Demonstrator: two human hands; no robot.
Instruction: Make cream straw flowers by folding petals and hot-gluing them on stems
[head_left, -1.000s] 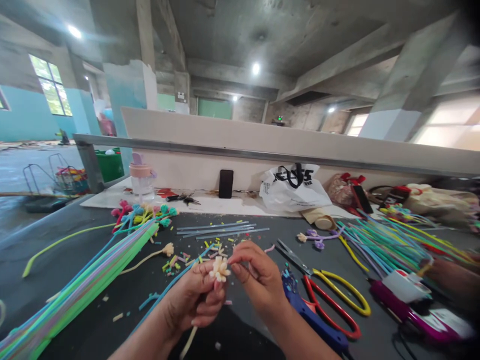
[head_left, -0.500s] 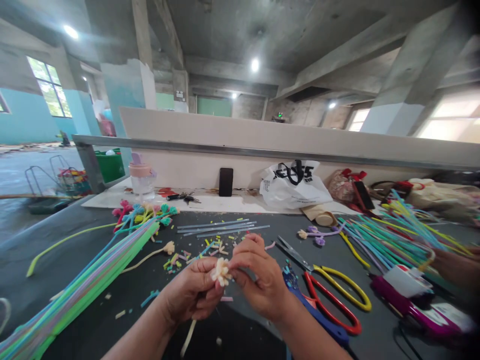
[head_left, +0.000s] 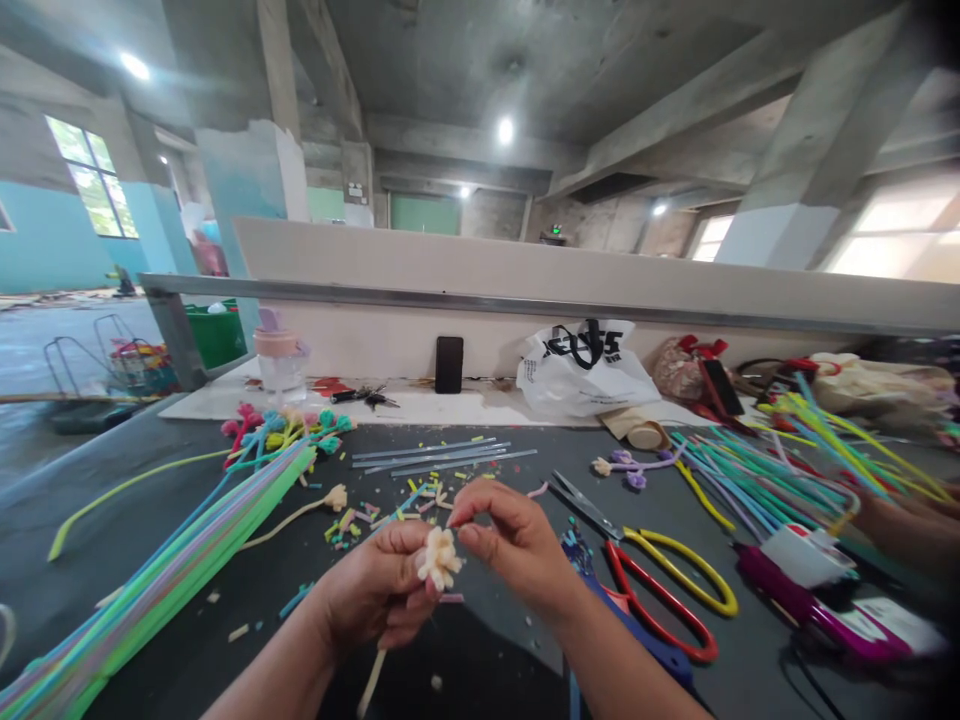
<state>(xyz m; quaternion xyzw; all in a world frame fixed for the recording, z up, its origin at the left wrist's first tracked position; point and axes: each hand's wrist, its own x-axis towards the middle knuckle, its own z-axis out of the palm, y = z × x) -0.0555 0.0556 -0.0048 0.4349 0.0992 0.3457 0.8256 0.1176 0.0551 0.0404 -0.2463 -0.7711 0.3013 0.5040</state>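
A small cream fuzzy flower [head_left: 439,559] is held upright over the dark table, its pale stem [head_left: 371,683] hanging below my left hand [head_left: 386,585]. The left thumb and fingers are closed around the flower's base. Just to its right is my right hand [head_left: 514,540], thumb and index finger nearly together beside the petals; whether anything tiny is between them cannot be made out. Short coloured offcuts [head_left: 349,525] lie scattered behind the left hand. Another cream flower [head_left: 337,497] rests on the table to the left.
Long fuzzy stems [head_left: 187,560] cross the left side. Scissors with yellow handles [head_left: 686,565], red-handled pliers [head_left: 664,610] and a purple glue gun [head_left: 817,605] lie right. Clear sticks [head_left: 442,457], a phone [head_left: 449,364] and a white bag [head_left: 585,370] are behind. A co-worker's arm [head_left: 907,530] reaches in right.
My right fingertips have come off the petals and risen slightly. The flower in my left hand has turned to show more of its face. The whole view has shifted a little.
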